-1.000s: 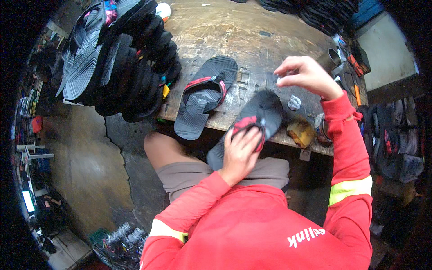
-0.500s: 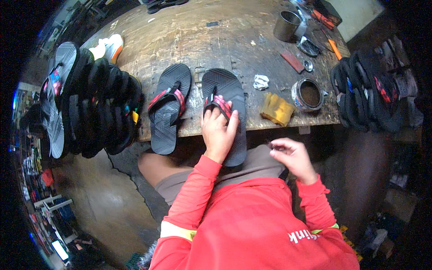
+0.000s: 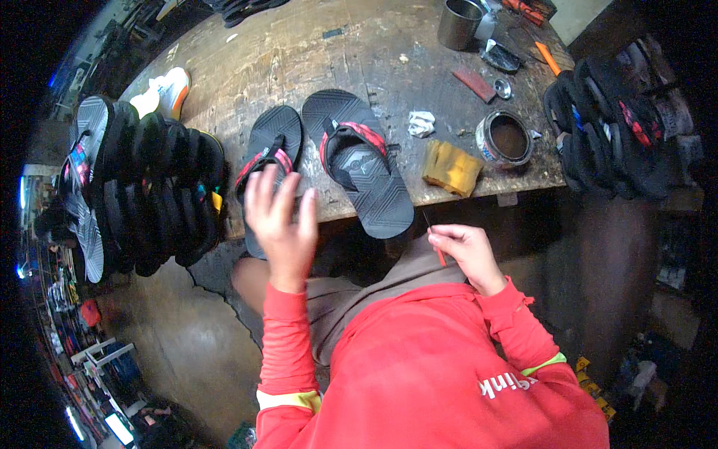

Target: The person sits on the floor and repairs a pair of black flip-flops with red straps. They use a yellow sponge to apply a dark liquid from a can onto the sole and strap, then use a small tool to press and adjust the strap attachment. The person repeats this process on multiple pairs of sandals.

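My left hand [image 3: 284,224] is raised with spread fingers over the left black flip-flop [image 3: 275,131], partly hiding its pink-patterned strap; touching or not, I cannot tell. The right flip-flop [image 3: 381,209], also pink-strapped, lies angled at the bench's front edge, untouched. Just below that edge my right hand [image 3: 467,254] pinches a thin tool with a red shaft [image 3: 441,257] and a dark narrow tip. Beside the right flip-flop lie a yellow crumpled pad [image 3: 451,168], white crumpled paper [image 3: 421,123] and an open tin [image 3: 505,140] with dark contents.
Stacks of black sandals stand left [image 3: 153,194] and right [image 3: 602,127] on the wooden bench [image 3: 359,52]. A white-orange shoe [image 3: 172,93] is behind the left stack. A metal cup [image 3: 458,30], red block [image 3: 471,84] and orange-handled tool [image 3: 548,57] sit back right.
My left hand has let go of the right flip-flop and moved left. That flip-flop lies farther back on the bench. My right hand has come down, and the red tool now shows in it.
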Tool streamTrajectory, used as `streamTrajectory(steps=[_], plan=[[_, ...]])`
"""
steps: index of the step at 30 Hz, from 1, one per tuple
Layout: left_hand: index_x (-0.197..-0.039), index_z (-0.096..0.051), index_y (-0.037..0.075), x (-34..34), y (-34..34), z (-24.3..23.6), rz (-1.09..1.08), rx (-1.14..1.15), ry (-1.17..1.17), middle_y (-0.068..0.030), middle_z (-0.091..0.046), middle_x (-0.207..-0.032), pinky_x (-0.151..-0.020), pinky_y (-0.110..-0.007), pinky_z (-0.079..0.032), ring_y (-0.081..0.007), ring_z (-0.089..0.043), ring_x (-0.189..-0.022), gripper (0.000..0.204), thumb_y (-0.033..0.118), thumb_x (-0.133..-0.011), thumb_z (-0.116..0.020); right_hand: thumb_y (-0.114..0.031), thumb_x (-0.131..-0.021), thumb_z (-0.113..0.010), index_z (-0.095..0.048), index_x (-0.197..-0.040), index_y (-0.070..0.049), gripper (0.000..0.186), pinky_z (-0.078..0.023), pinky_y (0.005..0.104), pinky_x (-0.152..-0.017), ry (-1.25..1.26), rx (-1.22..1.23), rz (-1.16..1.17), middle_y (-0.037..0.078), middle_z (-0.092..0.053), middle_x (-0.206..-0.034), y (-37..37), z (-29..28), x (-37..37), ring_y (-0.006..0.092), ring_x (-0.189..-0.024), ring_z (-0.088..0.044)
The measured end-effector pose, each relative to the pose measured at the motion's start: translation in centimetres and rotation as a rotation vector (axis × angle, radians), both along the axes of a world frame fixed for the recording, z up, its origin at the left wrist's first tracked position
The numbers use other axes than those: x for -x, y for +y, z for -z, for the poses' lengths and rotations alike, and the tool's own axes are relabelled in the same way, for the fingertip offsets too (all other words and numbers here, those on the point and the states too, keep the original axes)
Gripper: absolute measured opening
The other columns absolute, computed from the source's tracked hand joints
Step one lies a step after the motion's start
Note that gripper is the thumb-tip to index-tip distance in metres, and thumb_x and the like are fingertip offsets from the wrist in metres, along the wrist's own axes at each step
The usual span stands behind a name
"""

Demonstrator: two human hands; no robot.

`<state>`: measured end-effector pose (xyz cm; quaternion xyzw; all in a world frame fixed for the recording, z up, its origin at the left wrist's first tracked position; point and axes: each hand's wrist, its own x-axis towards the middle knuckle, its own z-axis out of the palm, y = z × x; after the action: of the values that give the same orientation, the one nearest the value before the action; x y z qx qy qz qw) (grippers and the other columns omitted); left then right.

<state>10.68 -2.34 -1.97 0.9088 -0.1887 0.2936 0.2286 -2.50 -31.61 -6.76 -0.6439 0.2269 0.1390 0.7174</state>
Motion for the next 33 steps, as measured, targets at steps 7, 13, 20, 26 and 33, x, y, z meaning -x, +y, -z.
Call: streamTrajectory(steps=[7,13,20,26,33], plan=[[-0.108,-0.075,0.007,2.2,-3.5,0.7,0.226,0.002,0.114,-0.0065,-0.077,-0.111,-0.119,-0.059,-0.029,-0.024,-0.071,-0.111,0.021,0.021,-0.092,-0.077,-0.015,-0.099,-0.075,-0.076,-0.117,0.004,0.027,-0.05,0.0234,-0.064,-0.049,-0.068,0.035,0.002,-0.073,-0.091,1.6,0.1,-3.3,0.0062,-0.074,-0.063],[-0.114,-0.073,0.005,-1.3,-11.2,3.9,-0.04,-0.12,0.18,-0.0122,-0.069,-0.131,-0.111,-0.069,-0.035,-0.0367,-0.058,-0.129,0.04,0.041,-0.097,-0.069,-0.02,-0.097,-0.078,-0.075,-0.12,0.003,0.033,-0.048,0.0224,-0.067,-0.032,-0.07,0.032,-0.002,-0.073,-0.092,2.3,0.2,-3.2,0.0038,-0.076,-0.06],[-0.105,-0.076,0.005,-0.2,-8.4,5.5,0.153,0.057,0.187,-0.0107,-0.072,-0.123,-0.104,-0.052,-0.047,-0.042,-0.06,-0.126,0.021,0.022,-0.094,-0.072,-0.012,-0.096,-0.079,-0.075,-0.12,0.005,0.03,-0.052,0.0234,-0.08,0.015,-0.055,0.023,0.004,-0.075,-0.102,3.1,0.6,-0.5,0.0066,-0.088,-0.065],[-0.115,-0.073,0.002,0.4,-7.9,5.8,0.191,0.038,0.196,-0.0136,-0.069,-0.12,-0.106,-0.05,-0.045,-0.0422,-0.056,-0.124,0.025,0.018,-0.097,-0.068,-0.01,-0.095,-0.079,-0.075,-0.118,0.006,0.028,-0.054,0.0242,-0.085,-0.05,-0.031,-0.037,0.007,-0.077,-0.105,4.5,1.7,-1.4,0.0082,-0.094,-0.068],[-0.094,-0.076,0.005,0.2,-8.0,5.8,0.161,0.024,0.193,-0.0088,-0.072,-0.115,-0.107,-0.055,-0.041,-0.0363,-0.06,-0.125,0.018,0.023,-0.089,-0.077,-0.01,-0.095,-0.079,-0.077,-0.115,0.004,0.025,-0.053,0.0239,-0.084,-0.037,-0.049,-0.008,0.005,-0.077,-0.101,4.4,1.2,-1.4,0.0079,-0.091,-0.067]])
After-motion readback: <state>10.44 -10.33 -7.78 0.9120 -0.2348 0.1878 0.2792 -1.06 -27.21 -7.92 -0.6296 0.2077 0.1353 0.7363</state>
